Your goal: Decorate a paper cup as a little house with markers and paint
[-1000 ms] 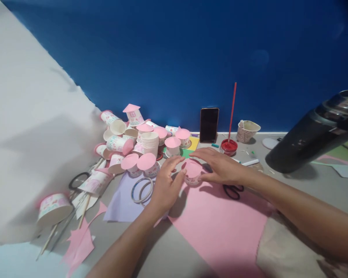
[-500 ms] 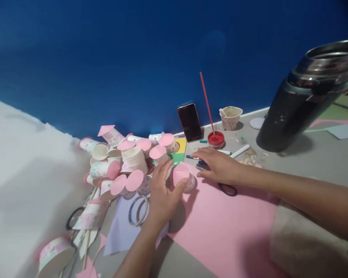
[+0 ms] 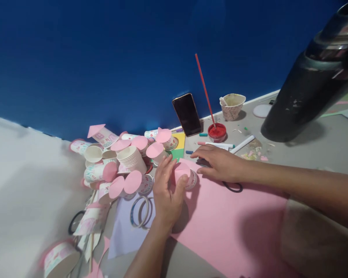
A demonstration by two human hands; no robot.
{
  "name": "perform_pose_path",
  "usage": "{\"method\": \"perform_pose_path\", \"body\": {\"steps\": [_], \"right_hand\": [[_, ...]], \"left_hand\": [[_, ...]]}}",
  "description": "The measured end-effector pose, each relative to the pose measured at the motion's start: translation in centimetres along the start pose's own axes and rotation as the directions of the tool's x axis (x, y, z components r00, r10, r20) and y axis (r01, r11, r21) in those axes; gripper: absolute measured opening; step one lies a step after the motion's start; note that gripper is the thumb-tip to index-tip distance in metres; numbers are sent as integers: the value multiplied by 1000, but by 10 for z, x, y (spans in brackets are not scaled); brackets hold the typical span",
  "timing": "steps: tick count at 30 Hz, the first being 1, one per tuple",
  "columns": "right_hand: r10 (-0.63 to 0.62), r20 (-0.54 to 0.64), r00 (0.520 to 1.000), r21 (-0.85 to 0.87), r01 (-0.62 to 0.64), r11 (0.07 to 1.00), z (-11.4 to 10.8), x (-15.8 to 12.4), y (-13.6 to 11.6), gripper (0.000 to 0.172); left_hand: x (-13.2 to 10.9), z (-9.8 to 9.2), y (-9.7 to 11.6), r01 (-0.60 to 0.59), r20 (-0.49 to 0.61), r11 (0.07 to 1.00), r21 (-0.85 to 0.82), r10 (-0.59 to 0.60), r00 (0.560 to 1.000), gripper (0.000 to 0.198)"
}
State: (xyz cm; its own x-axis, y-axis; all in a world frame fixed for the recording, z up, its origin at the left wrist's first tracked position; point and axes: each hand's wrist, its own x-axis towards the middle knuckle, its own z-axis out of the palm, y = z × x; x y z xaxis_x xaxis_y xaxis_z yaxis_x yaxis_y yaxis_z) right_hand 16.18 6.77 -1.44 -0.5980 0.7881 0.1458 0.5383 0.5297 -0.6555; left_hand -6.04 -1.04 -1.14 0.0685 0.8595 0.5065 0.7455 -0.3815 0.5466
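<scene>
My left hand [image 3: 169,193] curves around the left side of a small printed paper cup [image 3: 193,180] with a pink paper disc [image 3: 181,170] on it, thumb and fingers on either side. The cup rests at the upper edge of a large pink sheet [image 3: 226,227]. Just to its right, my right hand [image 3: 217,164] reaches in low over that sheet, fingers stretched and apart, with nothing visibly held. A black scissors handle loop [image 3: 233,188] shows below this hand; the rest of the scissors is hidden.
Several decorated cups with pink discs [image 3: 133,181] and a cup stack [image 3: 132,159] crowd the left. Tape rings [image 3: 140,212] lie on lilac paper [image 3: 118,231]. Behind are a phone [image 3: 187,114], red paint pot [image 3: 217,133], markers [image 3: 242,144], paper cup [image 3: 232,108] and a dark flask [image 3: 301,92].
The view has shifted slightly. My left fingers sit a little closer around the cup. My right hand stays beside it over the pink sheet, its fingers still outstretched.
</scene>
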Motion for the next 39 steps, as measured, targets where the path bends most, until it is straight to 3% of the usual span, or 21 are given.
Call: {"method": "perform_pose_path", "body": {"steps": [5,9,13,20,22,27,29,33,39], "right_hand": [[-37,-33,999,-3,37,999,1,0,1,39],[-35,-26,999,-7,35,999,-2,0,-1,37],[-38,-21,999,21,38,999,-4,0,-2,37],[-44,-8,999,4,44,999,-2,0,-1,35],[-39,-1,999,14,39,999,-2,-1,-2,35],[-32,6,999,20,32,999,-3,0,-2,33],[-33,0,999,18,33,999,-3,1,-1,32],[-22,-5,1000,67,22,998,-2,2,0,31],[188,-45,981,217,-174,961,-9,1,-8,17]], "left_hand": [[7,10,1,73,15,997,-22,-73,997,27],[7,8,3,100,27,995,-31,-99,995,28],[7,6,3,98,11,994,-49,-97,995,38],[6,9,1,77,50,996,-43,-75,996,30],[6,6,3,103,58,993,-55,-100,993,38],[3,1,6,270,115,960,-74,-261,959,104],[1,2,6,353,141,930,-100,-337,931,116],[-1,7,1,421,123,889,-178,-405,906,116],[6,-1,-8,438,21,813,-384,-467,884,109]]}}
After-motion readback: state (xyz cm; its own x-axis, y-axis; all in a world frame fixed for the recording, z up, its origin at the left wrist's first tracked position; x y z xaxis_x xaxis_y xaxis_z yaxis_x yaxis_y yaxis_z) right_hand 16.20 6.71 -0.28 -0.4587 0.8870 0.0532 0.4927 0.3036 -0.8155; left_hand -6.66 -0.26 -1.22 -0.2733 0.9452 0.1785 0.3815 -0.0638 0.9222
